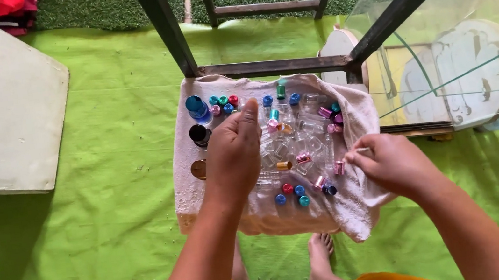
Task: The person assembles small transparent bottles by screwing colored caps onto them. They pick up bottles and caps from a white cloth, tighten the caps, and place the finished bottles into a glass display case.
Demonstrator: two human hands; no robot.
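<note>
On the green sheet lies a towel strewn with small clear vials and coloured caps. The left hand hovers curled over the vials; whether it holds one, I cannot tell. The right hand pinches a thin white piece at the towel's right edge. Best to pick single vials slowly, without rolling the neighbours.

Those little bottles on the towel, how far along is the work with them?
Many small clear bottles with coloured caps already lie spread on the white towel. In hand: the right hand pinches a small clear piece and towel edge; the left hand hovers over the bottles. Left: loose caps and three larger bottles lie apart at the towel's left.
</note>
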